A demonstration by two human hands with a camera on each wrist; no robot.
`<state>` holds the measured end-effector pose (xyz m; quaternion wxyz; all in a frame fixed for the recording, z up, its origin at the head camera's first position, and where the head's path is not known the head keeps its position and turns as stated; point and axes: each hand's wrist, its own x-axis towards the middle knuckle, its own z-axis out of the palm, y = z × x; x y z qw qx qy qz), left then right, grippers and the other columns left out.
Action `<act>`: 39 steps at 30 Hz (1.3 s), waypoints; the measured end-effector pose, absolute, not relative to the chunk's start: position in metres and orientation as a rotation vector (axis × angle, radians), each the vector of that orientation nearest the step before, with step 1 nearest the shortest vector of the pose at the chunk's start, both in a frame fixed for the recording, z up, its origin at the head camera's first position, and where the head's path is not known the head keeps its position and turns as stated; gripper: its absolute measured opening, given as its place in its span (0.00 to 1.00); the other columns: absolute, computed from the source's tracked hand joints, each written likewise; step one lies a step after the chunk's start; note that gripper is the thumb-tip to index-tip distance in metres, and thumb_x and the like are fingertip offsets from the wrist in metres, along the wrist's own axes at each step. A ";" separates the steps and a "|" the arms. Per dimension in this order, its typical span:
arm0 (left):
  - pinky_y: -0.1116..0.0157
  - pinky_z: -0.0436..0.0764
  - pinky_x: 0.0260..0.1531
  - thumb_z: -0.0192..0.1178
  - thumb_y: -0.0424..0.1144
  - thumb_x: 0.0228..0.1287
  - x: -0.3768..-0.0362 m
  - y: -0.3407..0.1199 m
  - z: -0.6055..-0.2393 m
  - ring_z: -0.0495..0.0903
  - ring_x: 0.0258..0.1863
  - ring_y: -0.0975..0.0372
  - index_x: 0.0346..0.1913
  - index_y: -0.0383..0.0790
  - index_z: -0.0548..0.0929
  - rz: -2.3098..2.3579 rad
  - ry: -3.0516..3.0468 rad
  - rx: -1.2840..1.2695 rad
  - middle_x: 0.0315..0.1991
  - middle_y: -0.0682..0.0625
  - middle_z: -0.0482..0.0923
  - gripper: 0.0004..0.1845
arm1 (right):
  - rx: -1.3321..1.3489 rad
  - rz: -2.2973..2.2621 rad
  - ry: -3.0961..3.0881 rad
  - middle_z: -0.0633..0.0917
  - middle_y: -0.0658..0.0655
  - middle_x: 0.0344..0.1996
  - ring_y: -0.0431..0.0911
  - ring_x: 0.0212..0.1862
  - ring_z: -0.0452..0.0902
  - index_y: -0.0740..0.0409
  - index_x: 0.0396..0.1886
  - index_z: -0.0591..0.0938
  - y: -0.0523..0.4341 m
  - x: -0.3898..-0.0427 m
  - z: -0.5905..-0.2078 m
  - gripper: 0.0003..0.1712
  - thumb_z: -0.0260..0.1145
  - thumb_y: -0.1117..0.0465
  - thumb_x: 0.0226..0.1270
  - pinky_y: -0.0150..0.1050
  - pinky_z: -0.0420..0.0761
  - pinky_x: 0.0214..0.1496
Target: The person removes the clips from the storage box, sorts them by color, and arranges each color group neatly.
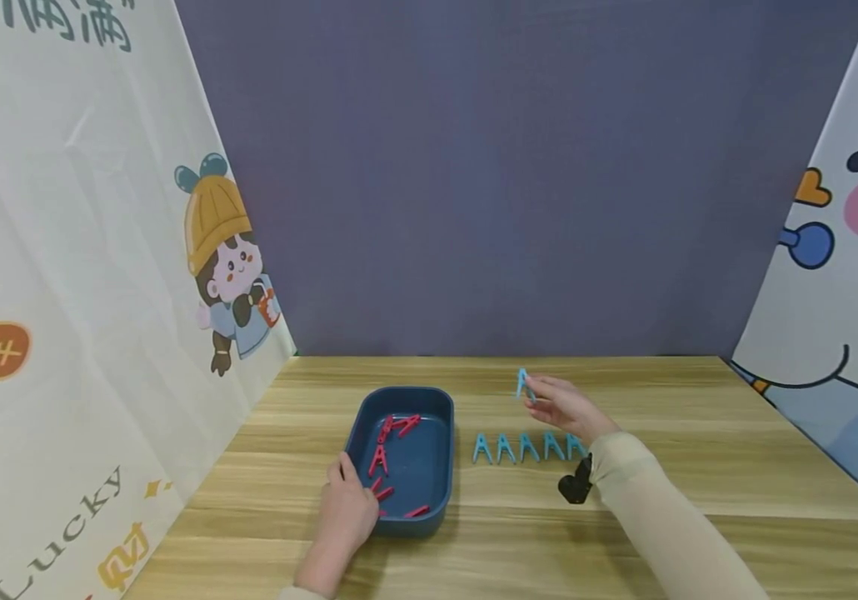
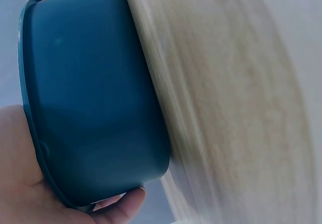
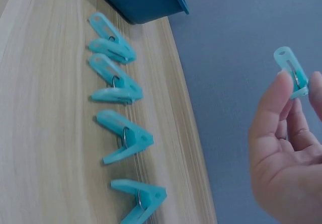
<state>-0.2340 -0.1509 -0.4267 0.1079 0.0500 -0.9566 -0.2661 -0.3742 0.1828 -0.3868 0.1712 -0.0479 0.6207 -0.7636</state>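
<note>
a blue clip (image 1: pixel 522 382) is pinched in the right hand (image 1: pixel 566 408) above the counter (image 1: pixel 699 467). the blue tray (image 1: pixel 436 492) is gripped at its near rim by the left hand (image 1: pixel 348 512).

Head cam high – wrist cams close-up

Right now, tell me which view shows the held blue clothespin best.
The right wrist view: the blue clothespin is large, pinched by the right hand. The head view shows it tiny; the left wrist view misses it.
</note>
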 end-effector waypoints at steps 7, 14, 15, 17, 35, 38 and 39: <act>0.46 0.72 0.42 0.49 0.32 0.58 -0.233 -0.152 -0.426 0.69 0.44 0.36 0.63 0.13 0.49 -0.771 -2.818 0.144 0.58 0.22 0.54 0.35 | -0.127 -2.165 1.773 0.76 0.51 0.28 0.38 0.29 0.76 0.63 0.51 0.70 0.190 -0.372 -0.389 0.15 0.53 0.59 0.70 0.29 0.77 0.33; 0.45 0.71 0.43 0.50 0.32 0.58 -0.235 -0.151 -0.427 0.69 0.43 0.36 0.63 0.13 0.50 -0.770 -2.810 0.146 0.57 0.22 0.55 0.35 | -0.129 -2.137 1.816 0.75 0.52 0.30 0.39 0.31 0.76 0.66 0.57 0.66 0.201 -0.370 -0.388 0.23 0.54 0.56 0.69 0.30 0.77 0.35; 0.45 0.71 0.43 0.50 0.32 0.58 -0.235 -0.151 -0.427 0.69 0.43 0.36 0.63 0.13 0.50 -0.768 -2.809 0.145 0.57 0.22 0.55 0.35 | -0.122 -2.139 1.814 0.75 0.52 0.29 0.39 0.30 0.76 0.67 0.58 0.65 0.202 -0.369 -0.388 0.25 0.55 0.56 0.69 0.30 0.77 0.34; 0.45 0.71 0.43 0.50 0.32 0.58 -0.235 -0.151 -0.426 0.69 0.43 0.35 0.63 0.13 0.50 -0.774 -2.810 0.147 0.57 0.22 0.55 0.35 | -0.111 -2.142 1.811 0.76 0.52 0.29 0.39 0.30 0.76 0.68 0.60 0.63 0.205 -0.369 -0.388 0.27 0.55 0.56 0.69 0.30 0.77 0.34; 0.43 0.69 0.44 0.49 0.30 0.57 -0.230 -0.154 -0.428 0.66 0.48 0.32 0.62 0.12 0.49 -0.814 -2.867 0.224 0.56 0.21 0.53 0.35 | -0.106 -2.167 1.878 0.75 0.53 0.28 0.40 0.29 0.75 0.60 0.40 0.75 0.223 -0.358 -0.398 0.10 0.55 0.58 0.69 0.29 0.76 0.32; 0.43 0.69 0.45 0.50 0.30 0.57 -0.231 -0.152 -0.429 0.66 0.46 0.32 0.61 0.11 0.49 -0.804 -2.861 0.196 0.55 0.20 0.54 0.35 | -0.085 -2.171 1.914 0.75 0.53 0.28 0.39 0.29 0.75 0.61 0.41 0.74 0.230 -0.356 -0.399 0.11 0.56 0.57 0.68 0.29 0.76 0.31; 0.43 0.69 0.44 0.50 0.30 0.56 -0.232 -0.151 -0.429 0.67 0.45 0.32 0.61 0.10 0.49 -0.800 -2.859 0.186 0.54 0.20 0.54 0.35 | -0.083 -2.168 1.929 0.75 0.53 0.28 0.39 0.29 0.75 0.61 0.41 0.74 0.232 -0.355 -0.400 0.11 0.56 0.56 0.68 0.28 0.76 0.31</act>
